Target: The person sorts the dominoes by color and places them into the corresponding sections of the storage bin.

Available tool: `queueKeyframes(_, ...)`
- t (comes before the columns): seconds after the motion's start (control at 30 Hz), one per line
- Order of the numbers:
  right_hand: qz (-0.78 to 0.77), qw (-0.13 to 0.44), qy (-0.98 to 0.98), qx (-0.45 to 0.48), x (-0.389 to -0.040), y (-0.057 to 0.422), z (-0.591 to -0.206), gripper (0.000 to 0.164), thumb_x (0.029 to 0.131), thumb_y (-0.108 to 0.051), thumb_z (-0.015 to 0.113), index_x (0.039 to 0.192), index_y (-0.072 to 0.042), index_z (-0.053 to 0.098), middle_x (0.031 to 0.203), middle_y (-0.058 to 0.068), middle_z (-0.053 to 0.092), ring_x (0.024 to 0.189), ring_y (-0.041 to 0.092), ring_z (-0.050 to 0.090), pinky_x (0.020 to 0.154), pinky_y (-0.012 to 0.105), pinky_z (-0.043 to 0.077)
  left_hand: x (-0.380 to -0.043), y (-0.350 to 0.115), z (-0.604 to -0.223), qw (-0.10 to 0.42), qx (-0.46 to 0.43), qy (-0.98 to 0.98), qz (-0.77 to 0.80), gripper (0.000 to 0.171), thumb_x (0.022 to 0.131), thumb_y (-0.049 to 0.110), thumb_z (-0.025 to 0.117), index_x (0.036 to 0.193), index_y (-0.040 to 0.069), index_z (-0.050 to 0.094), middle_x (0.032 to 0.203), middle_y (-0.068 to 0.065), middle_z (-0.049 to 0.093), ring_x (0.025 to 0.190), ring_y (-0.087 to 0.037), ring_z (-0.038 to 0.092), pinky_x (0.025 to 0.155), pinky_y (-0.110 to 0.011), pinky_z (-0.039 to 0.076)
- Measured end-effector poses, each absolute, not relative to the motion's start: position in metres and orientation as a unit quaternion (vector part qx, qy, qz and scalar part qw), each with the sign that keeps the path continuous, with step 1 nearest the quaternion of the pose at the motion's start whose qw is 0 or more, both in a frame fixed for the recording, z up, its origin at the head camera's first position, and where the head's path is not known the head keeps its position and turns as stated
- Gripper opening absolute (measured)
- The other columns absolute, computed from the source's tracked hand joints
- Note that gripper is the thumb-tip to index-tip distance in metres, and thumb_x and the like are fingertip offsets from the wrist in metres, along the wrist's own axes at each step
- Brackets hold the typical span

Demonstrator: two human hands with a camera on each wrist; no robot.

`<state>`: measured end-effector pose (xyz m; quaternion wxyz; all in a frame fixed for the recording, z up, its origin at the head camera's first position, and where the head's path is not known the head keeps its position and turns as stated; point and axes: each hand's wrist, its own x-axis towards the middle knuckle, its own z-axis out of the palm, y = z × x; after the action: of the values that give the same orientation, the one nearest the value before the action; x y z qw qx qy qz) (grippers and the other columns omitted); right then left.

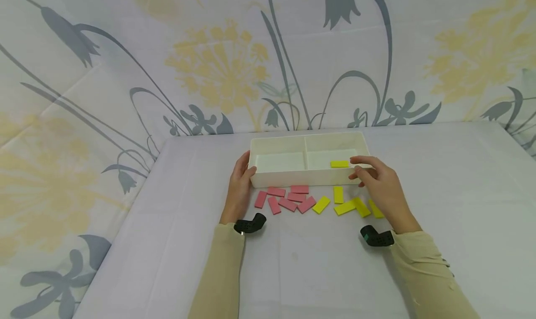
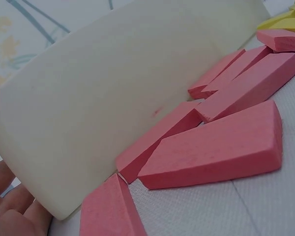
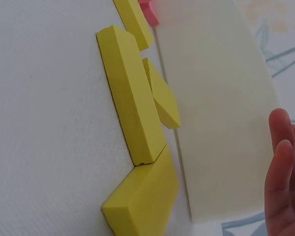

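Your left grip [image 1: 238, 188] clasps the white box [image 1: 289, 178]. Your right grip [image 1: 383, 185], fingers loosely parted, holds nothing beside the yellow block [image 1: 339, 164] in the right compartment [image 1: 320, 157].

Your head view is softly, fairly evenly lit, with faint shadows beside your sleeves [image 1: 431, 272] on the white cloth [image 1: 318, 272]; your wrist views look dimmer and greyer, the floral backdrop [image 2: 19, 34] blurred beyond the pale box [image 2: 88, 108] while the nearer pink blocks [image 2: 216, 147] look crisper; light probably falls from overhead.
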<state>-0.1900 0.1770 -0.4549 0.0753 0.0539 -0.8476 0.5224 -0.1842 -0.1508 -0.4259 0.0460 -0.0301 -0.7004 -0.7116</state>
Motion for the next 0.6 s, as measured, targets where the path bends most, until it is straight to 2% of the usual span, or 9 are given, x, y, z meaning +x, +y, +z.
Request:
queueKeyframes(0.1,0.553,0.083,-0.827,0.054,-0.188,0.175,-0.448,0.041,0.087,-0.05,0.046,0.116,-0.023,0.057,0.098,0.0,0.062,0.077,0.015,0.059,0.064,0.027,0.046,-0.183,-0.151,-0.423,0.046,-0.027,-0.706,-0.707,0.047,0.093,0.012,0.041,0.139,0.009,0.028,0.143,-0.003,0.027,0.131,-0.019,0.022,0.102,-0.033,0.026)
queueKeyframes(0.2,0.568,0.089,-0.816,0.06,-0.19,0.175,-0.451,0.045,0.085,-0.054,0.046,0.114,-0.022,0.058,0.099,-0.001,0.061,0.079,0.014,0.059,0.064,0.025,0.047,-0.182,-0.151,-0.422,0.046,-0.025,-0.709,-0.703,0.047,0.094,0.012,0.04,0.139,0.009,0.028,0.143,-0.003,0.027,0.131,-0.018,0.023,0.102,-0.032,0.026)
queueKeyframes(0.37,0.59,0.059,-0.801,0.086,-0.189,0.175,-0.452,0.055,0.082,-0.059,0.047,0.113,-0.016,0.058,0.095,0.004,0.062,0.081,0.017,0.058,0.065,0.025,0.048,-0.182,-0.152,-0.423,0.044,-0.026,-0.71,-0.702,0.048,0.094,0.013,0.041,0.139,0.008,0.027,0.144,-0.005,0.026,0.132,-0.02,0.022,0.102,-0.033,0.025)
queueKeyframes(0.6,0.539,-0.023,-0.835,0.104,-0.168,0.165,-0.409,0.04,0.091,-0.037,0.047,0.114,-0.006,0.055,0.1,0.011,0.061,0.087,0.022,0.057,0.07,0.022,0.047,-0.182,-0.151,-0.423,0.041,-0.025,-0.703,-0.71,0.048,0.093,0.013,0.042,0.139,0.008,0.028,0.144,-0.004,0.026,0.132,-0.019,0.021,0.102,-0.032,0.025)
